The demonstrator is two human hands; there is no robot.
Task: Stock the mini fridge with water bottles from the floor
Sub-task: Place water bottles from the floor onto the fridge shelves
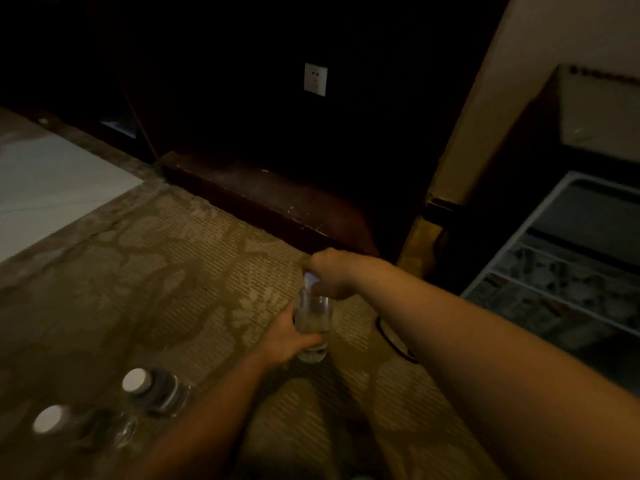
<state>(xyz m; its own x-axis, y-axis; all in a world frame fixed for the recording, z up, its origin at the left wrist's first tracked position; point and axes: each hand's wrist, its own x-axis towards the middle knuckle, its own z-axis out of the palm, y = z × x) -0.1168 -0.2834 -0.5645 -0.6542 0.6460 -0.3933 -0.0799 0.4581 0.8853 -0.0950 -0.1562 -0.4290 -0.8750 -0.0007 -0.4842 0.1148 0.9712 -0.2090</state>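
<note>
A clear water bottle is held upright just above the patterned carpet in the middle of the view. My left hand grips its lower body from the left. My right hand pinches its white cap and neck from above. Two more water bottles stand on the carpet at the lower left, one nearer the middle and one further left, both with white caps. The open mini fridge door with its shelf rails shows at the right, and the fridge interior is above it.
Dark wooden furniture with a low plinth runs across the back, with a white wall socket on it. A pale tiled floor lies at the far left. A dark cable loops on the carpet near the fridge door.
</note>
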